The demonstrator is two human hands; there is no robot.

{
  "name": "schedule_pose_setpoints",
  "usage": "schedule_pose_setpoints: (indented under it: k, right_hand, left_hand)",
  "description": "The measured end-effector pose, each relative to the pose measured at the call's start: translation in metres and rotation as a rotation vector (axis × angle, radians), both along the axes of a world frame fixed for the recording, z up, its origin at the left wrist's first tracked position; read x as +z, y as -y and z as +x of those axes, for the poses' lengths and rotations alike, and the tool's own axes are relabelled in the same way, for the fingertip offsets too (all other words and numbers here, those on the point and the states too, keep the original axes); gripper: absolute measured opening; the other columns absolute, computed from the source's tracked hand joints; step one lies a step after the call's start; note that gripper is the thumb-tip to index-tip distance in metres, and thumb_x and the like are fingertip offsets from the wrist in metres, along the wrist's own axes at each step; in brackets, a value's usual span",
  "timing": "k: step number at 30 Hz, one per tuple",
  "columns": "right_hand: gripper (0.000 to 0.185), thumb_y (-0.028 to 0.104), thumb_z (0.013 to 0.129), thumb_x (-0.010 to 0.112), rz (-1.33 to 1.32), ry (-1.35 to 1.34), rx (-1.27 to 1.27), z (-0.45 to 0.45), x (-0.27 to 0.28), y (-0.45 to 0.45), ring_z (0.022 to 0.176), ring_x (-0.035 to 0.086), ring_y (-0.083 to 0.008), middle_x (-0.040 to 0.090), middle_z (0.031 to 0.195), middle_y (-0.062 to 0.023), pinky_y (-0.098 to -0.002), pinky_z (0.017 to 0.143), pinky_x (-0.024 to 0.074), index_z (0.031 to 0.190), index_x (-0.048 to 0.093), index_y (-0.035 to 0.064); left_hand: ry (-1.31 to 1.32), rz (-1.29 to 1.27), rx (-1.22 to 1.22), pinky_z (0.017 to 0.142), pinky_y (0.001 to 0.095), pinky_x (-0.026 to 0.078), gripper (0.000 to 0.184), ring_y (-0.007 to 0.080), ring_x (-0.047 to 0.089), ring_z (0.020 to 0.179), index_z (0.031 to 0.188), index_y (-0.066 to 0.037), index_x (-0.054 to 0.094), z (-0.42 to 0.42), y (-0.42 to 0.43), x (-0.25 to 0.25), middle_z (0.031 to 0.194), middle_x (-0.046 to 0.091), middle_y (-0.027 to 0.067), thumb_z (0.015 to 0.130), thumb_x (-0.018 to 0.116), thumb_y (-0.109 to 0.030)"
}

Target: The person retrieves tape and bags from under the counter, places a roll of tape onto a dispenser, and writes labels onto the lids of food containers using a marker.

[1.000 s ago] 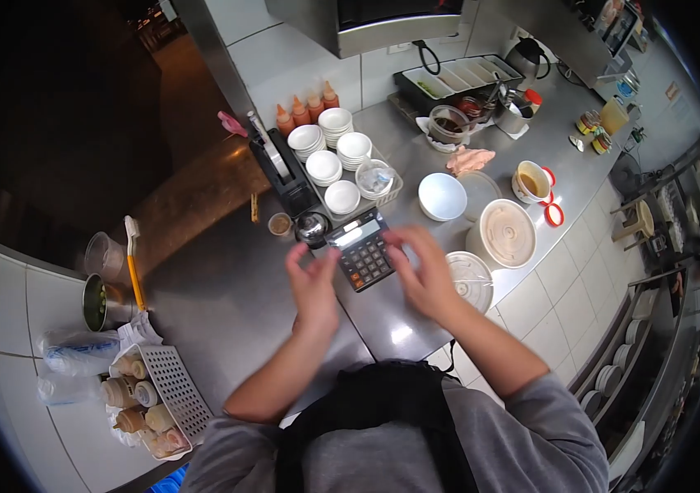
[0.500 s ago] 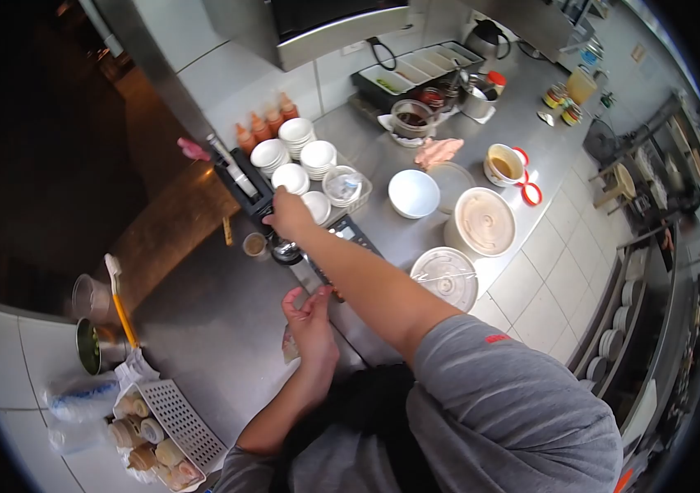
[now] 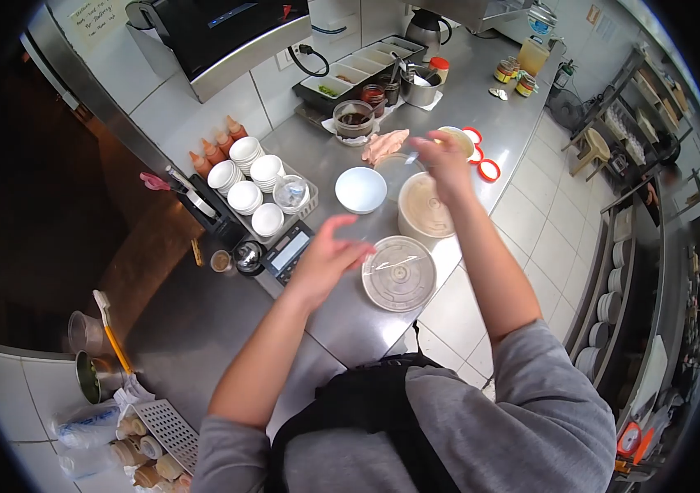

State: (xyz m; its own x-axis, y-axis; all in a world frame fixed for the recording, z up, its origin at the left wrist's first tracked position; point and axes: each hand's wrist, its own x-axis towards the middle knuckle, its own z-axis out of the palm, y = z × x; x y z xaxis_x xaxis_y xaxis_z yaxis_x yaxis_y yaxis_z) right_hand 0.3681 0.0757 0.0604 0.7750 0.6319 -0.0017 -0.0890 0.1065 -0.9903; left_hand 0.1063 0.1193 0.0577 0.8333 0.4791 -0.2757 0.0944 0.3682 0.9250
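Over the counter [image 3: 194, 329], left fingers [image 3: 333, 225] spread near a lid [image 3: 400, 278], right fingers [image 3: 429, 149] blurred, hold unclear.

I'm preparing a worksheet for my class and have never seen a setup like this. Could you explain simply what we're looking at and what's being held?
There is no machine here: these are a person's own bare hands, seen from a camera worn on their head, looking forward and down. The left hand is near the closer lidded tub; the right hand is by the farther lidded tub. Both hands are blurred, so I can't tell whether they hold something small. On the metal counter there are also a pale bowl, a calculator and stacks of small white dishes.
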Motion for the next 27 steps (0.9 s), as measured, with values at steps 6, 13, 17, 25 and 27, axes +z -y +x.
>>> schedule_pose_setpoints:
  k: [6, 13, 17, 25, 27]
  right_hand:
    - [0.035, 0.007, 0.082, 0.069, -0.236, -0.012, -0.088, 0.077, -0.04, 0.042, 0.083, 0.061, -0.0141, 0.068, 0.096, -0.009, -0.0258, 0.073, 0.0467, 0.111, 0.051, 0.0016]
    - [0.027, 0.006, 0.091, 0.059, -0.231, -0.545, 0.242, 0.081, -0.095, 0.06, 0.09, 0.065, -0.0185, 0.064, 0.105, -0.0097, -0.0306, 0.076, 0.0576, 0.116, 0.051, 0.003]
    - [0.027, 0.004, 0.092, 0.056, -0.165, -0.598, 0.273, 0.086, -0.12, 0.07, 0.093, 0.064, -0.0212, 0.062, 0.108, -0.0115, -0.0323, 0.08, 0.0564, 0.118, 0.051, 0.0011]
    - [0.043, 0.027, 0.102, 0.035, 0.107, -0.441, 0.113, 0.077, -0.107, 0.094, 0.122, 0.049, -0.0231, 0.051, 0.13, -0.0133, -0.0352, 0.103, 0.0411, 0.134, 0.041, -0.0027]
    - [0.045, 0.029, 0.102, 0.034, 0.118, -0.45, 0.226, 0.057, -0.086, 0.099, 0.122, 0.049, -0.022, 0.05, 0.131, -0.013, -0.0338, 0.103, 0.0408, 0.135, 0.041, -0.0017]
  left_hand:
    - [-0.136, 0.138, -0.211, 0.075, 0.0225, 0.047, 0.049, 0.01, 0.058, 0.083, 0.133, -0.005, 0.031, 0.083, -0.018, -0.032, 0.101, 0.066, 0.0128, 0.092, 0.056, -0.005]
    - [-0.218, 0.48, -0.188, 0.072, 0.0276, 0.051, 0.065, 0.0155, 0.063, 0.079, 0.141, -0.006, 0.024, 0.103, -0.026, -0.068, 0.093, 0.067, 0.0142, 0.086, 0.057, 0.001]
    - [-0.174, 0.628, -0.087, 0.072, 0.0308, 0.051, 0.08, 0.0195, 0.064, 0.078, 0.147, -0.01, 0.014, 0.108, -0.025, -0.073, 0.091, 0.067, 0.0144, 0.084, 0.063, -0.004]
    - [-0.358, 0.734, 0.065, 0.069, 0.0341, 0.051, 0.06, 0.0215, 0.063, 0.072, 0.139, -0.016, 0.033, 0.118, -0.018, -0.088, 0.076, 0.062, 0.0103, 0.088, 0.063, -0.02]
    - [-0.132, 0.282, 0.099, 0.067, 0.0321, 0.051, 0.039, 0.016, 0.062, 0.075, 0.134, -0.013, 0.036, 0.128, -0.006, -0.086, 0.081, 0.061, 0.0098, 0.098, 0.045, -0.027]
